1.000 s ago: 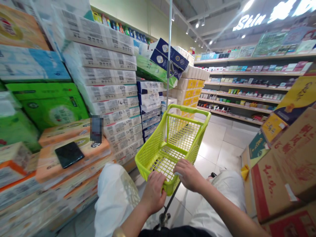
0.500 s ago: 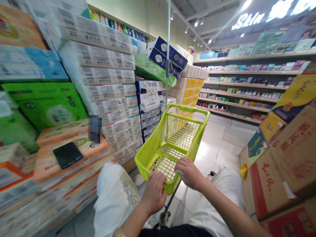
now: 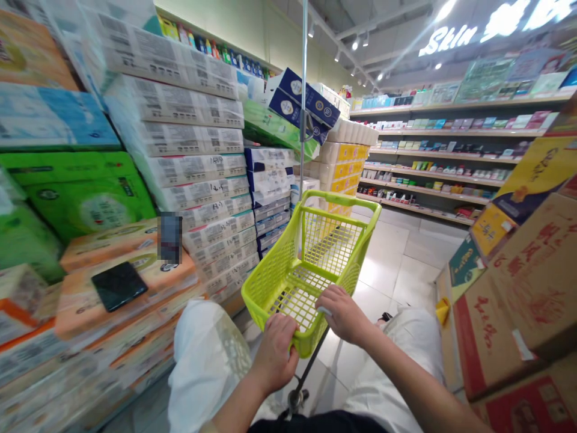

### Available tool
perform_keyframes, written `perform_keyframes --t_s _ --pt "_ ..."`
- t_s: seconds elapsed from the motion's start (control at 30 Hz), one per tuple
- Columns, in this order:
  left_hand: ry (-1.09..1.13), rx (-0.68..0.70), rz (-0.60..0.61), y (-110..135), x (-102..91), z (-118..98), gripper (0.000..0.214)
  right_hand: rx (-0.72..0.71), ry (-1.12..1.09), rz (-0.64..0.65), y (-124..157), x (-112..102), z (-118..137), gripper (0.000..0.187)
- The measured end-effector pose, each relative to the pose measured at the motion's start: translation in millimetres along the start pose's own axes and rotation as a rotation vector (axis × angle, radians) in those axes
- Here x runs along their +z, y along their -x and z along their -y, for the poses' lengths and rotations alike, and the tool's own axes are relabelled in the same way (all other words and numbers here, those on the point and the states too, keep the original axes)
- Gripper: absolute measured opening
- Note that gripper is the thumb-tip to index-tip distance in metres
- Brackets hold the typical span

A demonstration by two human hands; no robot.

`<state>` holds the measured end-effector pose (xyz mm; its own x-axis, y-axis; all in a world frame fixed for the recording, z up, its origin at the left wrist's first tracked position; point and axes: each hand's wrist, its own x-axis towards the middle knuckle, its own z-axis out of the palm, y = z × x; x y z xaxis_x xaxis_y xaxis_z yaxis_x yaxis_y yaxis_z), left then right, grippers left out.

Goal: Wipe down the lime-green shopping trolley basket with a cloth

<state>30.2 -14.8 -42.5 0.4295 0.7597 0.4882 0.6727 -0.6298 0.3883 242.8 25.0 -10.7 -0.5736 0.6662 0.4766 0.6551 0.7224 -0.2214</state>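
A yellow-green plastic shopping basket (image 3: 261, 288) with latticed walls and a raised far handle stands in front of me, tilted, with nothing in it. My left hand (image 3: 278, 346) is closed over its near rim, fingers curled inside and thumb outside. At the near right corner, my right hand (image 3: 340, 313) wraps round the side rim. A small whitish piece shows beneath the right fingers; I cannot make out what it is. Under the basket runs a thin dark rod (image 3: 311, 364), ending at a metal fitting (image 3: 296, 398) between my knees.
At left, a black phone-like slab (image 3: 119, 285) lies on orange tissue packs (image 3: 72, 313). Tall stacks of wrapped white packs (image 3: 198, 138) rise behind. Cardboard cartons (image 3: 532, 282) line the right side. Shelves of cosmetics (image 3: 446, 153) stand beyond the tiled floor (image 3: 383, 258). A vertical metal pole (image 3: 305, 72) rises behind the basket.
The whole view has shifted slightly, so the basket and stacks sit a little further left. Both hands keep their hold on the basket rim.
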Motion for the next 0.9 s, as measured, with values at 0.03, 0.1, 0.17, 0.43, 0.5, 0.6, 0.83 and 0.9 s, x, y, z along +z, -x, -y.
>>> perform_keyframes --t_s 0.03,0.1,0.17,0.43,0.5,0.6,0.83,0.9 --pt "-0.001 -0.003 -0.001 -0.3 -0.2 -0.4 0.026 0.026 0.000 -0.032 -0.5 -0.1 -0.4 0.025" --pt "0.000 -0.013 -0.001 -0.9 0.0 -0.9 0.026 0.040 -0.004 -0.075 0.7 3.7 7.0 0.027" --pt "0.005 -0.024 0.001 -1.0 0.1 -0.9 0.026 0.013 -0.006 -0.075 3.6 9.0 19.2 0.028" --pt "-0.001 -0.010 0.005 -1.7 -1.7 -0.9 0.026 0.001 0.013 0.034 -1.0 -1.5 -4.7 0.029" --pt "-0.010 -0.019 0.004 -2.3 -1.2 -1.6 0.027 0.061 0.015 -0.044 -1.6 0.2 -7.7 0.030" --pt "0.005 -0.034 0.009 -2.6 -0.6 -1.7 0.026 0.068 0.009 -0.111 1.8 10.5 8.7 0.029" --pt "0.031 -0.027 0.010 -1.8 -3.7 -0.9 0.024 -0.050 0.009 0.063 -0.8 1.5 2.7 0.032" --pt "0.027 -0.025 -0.002 -1.9 -3.3 -1.3 0.025 0.040 0.022 0.018 -4.7 -6.1 -15.1 0.032"
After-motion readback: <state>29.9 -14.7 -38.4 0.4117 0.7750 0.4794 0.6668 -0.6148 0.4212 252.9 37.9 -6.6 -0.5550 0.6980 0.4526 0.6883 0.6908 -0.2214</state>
